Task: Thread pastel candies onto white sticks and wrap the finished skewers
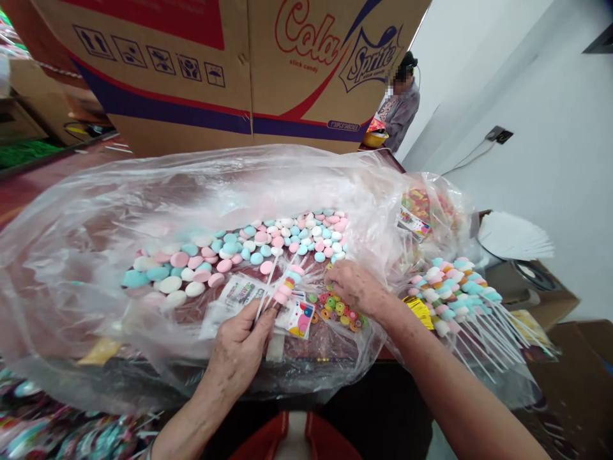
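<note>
My left hand (pixel 244 335) is closed around white sticks (pixel 268 281). One of them carries a candy skewer (pixel 288 284) of pink and blue marshmallows with small coloured gummy rings between. My right hand (pixel 354 286) has its fingers curled in at the edge of the pile, beside the loose gummy rings (pixel 338 310); what its fingertips hold, if anything, is hidden. Behind both hands spreads a heap of pink, blue and white marshmallows (pixel 230 246) inside a clear plastic bag (pixel 143 185). Printed labels (pixel 301 318) lie just beyond the left hand.
Finished candy skewers (pixel 454 287) are stacked at right, near yellow twist ties (pixel 419 312). Behind them is a bag of gummies (pixel 426 207). A large cardboard box (pixel 191 96) blocks the back. Another person (pixel 405 105) sits beyond it. Wrapped sweets (pixel 71 428) lie lower left.
</note>
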`<state>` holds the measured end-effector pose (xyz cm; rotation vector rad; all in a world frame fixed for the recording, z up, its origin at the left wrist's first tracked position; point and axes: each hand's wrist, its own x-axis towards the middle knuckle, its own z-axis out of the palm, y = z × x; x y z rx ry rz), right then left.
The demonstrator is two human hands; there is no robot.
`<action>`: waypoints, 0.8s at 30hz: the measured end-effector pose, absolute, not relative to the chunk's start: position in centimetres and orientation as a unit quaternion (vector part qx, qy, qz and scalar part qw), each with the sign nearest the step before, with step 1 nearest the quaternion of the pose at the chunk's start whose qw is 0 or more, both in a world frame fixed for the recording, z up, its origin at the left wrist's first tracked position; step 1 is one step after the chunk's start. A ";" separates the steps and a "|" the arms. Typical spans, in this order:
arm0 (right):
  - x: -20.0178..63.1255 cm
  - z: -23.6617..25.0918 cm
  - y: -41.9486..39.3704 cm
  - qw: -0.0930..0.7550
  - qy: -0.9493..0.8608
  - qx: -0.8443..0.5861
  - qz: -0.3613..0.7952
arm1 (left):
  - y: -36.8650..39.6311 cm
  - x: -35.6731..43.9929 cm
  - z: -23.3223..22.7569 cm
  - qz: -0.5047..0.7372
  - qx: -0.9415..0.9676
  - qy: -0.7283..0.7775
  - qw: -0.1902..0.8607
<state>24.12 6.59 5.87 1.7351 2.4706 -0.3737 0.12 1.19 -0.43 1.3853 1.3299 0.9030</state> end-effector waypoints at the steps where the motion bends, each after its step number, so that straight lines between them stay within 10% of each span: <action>1: 24.0 5.8 6.6 0.058 0.814 0.568 -0.110 | 1.2 0.1 -0.4 0.370 0.572 0.547 0.486; 12: 23.6 5.6 5.6 0.030 0.840 0.537 -0.066 | 1.0 0.2 -0.3 0.382 0.567 0.542 0.488; 24: 21.5 3.0 6.7 -0.509 0.416 0.510 -0.555 | 1.1 0.1 0.4 0.336 0.645 0.537 0.428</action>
